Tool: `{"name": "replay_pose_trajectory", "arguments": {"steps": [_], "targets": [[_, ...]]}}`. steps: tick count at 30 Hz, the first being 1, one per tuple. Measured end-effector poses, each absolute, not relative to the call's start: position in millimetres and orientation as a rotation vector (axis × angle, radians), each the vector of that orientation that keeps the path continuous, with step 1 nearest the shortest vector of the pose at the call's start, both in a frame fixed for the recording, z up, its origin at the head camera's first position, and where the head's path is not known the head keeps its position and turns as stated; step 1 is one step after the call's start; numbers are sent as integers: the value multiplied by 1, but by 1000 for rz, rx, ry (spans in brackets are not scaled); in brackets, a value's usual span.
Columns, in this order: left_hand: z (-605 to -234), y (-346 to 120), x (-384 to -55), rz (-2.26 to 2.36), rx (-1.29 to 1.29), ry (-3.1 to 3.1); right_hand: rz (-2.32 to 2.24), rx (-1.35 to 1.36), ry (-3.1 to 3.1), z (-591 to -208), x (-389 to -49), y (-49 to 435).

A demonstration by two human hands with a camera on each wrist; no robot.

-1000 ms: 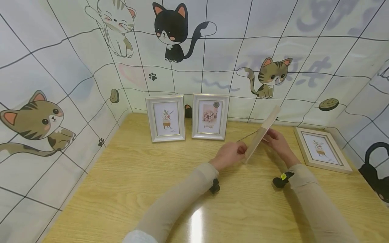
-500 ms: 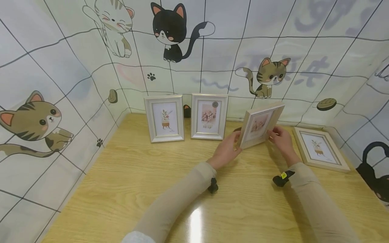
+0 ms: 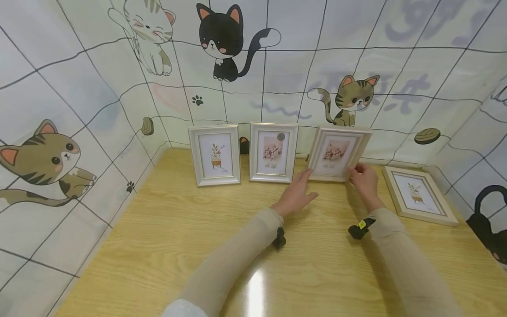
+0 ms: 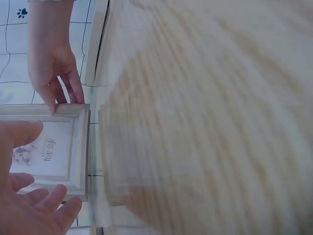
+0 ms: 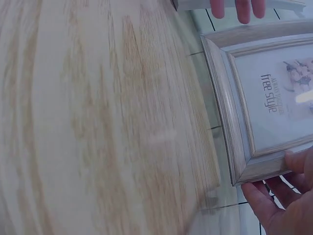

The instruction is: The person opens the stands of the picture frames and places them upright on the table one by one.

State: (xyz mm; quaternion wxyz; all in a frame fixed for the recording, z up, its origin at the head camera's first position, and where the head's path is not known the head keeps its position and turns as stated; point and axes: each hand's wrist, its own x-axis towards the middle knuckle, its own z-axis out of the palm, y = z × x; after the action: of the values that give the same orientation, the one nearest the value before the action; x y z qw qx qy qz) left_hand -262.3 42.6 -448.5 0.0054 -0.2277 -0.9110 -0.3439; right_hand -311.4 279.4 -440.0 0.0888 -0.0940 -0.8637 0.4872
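Observation:
A pale wooden picture frame with a pink flower picture stands upright at the back of the table, leaning slightly back. My right hand pinches its lower right edge; in the right wrist view, that hand's thumb lies on the front and the fingers reach behind. By the lower left edge is my left hand, fingers extended and thumb apart. In the left wrist view, the left hand is spread in front of the picture frame, gripping nothing. Whether its fingertips touch the edge is unclear.
To the left stand a white picture frame with flowers and another white picture frame with a potted plant. A light wooden picture frame lies face up at the right. Behind the wooden table hangs a cat-print backdrop.
The held picture frame has turned from edge-on to face forward and come down onto the table. My left hand has loosened from it, while the right still holds its side.

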Motion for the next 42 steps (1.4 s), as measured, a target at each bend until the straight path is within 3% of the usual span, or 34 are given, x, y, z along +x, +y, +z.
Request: {"name": "replay_pose_trajectory", "arguments": {"steps": [27, 42], "targets": [[-451, 42, -263, -972, -729, -3000, 1133, -170, -2747, -435, -308, 276], [-447, 39, -258, -998, -776, -3004, 1261, -25, -2806, -435, -301, 292]]}}
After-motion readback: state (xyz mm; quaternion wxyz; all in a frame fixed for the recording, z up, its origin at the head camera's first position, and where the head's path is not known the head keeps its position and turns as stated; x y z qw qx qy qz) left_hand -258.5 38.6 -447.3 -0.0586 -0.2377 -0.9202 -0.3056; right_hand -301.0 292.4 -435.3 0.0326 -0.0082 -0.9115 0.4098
